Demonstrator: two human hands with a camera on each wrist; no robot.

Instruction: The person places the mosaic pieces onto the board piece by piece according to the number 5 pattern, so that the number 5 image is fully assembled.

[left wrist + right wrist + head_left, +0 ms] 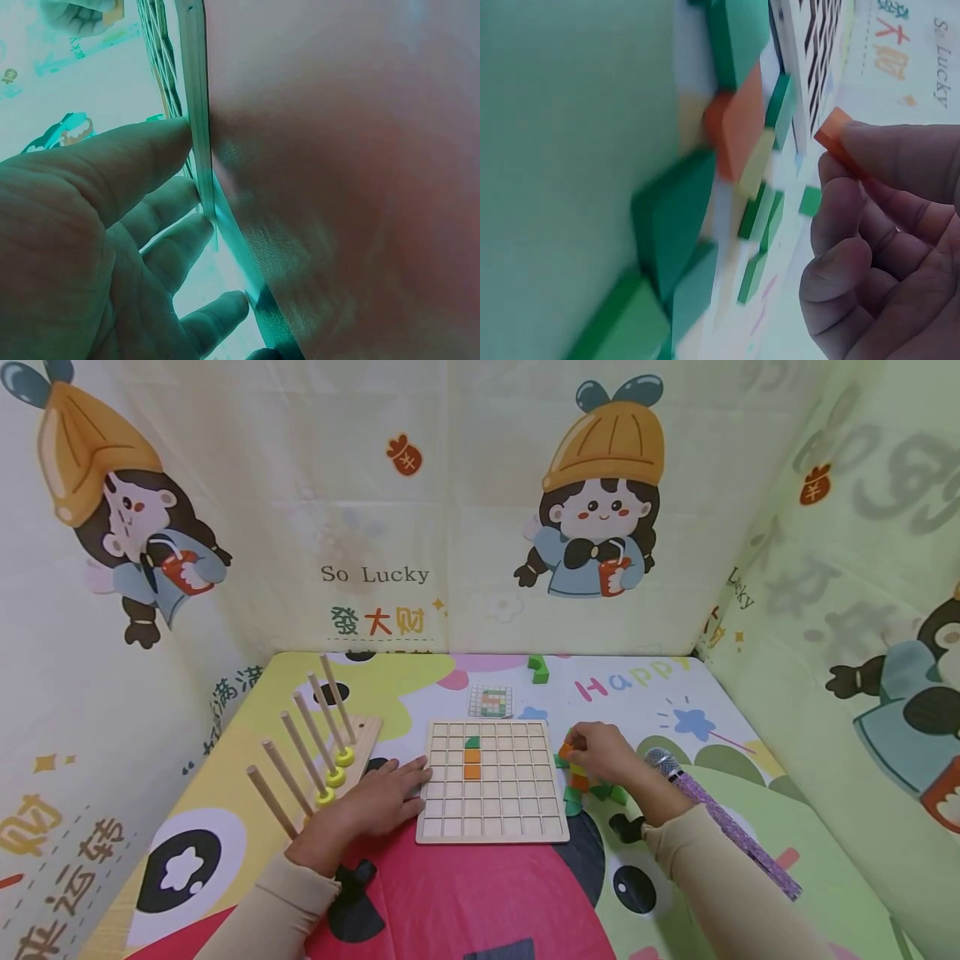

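A wooden grid board (491,831) lies on the table. On it, a green piece with a curved corner (472,742) sits above two orange square blocks (472,772) in one column. My left hand (386,797), fingers extended, rests at the board's left edge; the left wrist view shows its fingertips (178,139) touching that edge. Right of the board, my right hand (603,752) pinches an orange block (835,129) between thumb and finger, off the table. Loose green blocks (671,214), an orange one (739,124) and a yellow one (757,163) lie below that hand.
A small printed grid card (491,700) lies behind the board, with a green arch-shaped block (538,669) farther back. At left stands a wooden peg rack (365,745) with yellow rings (335,775). A purple glittery microphone (735,827) lies beside my right forearm.
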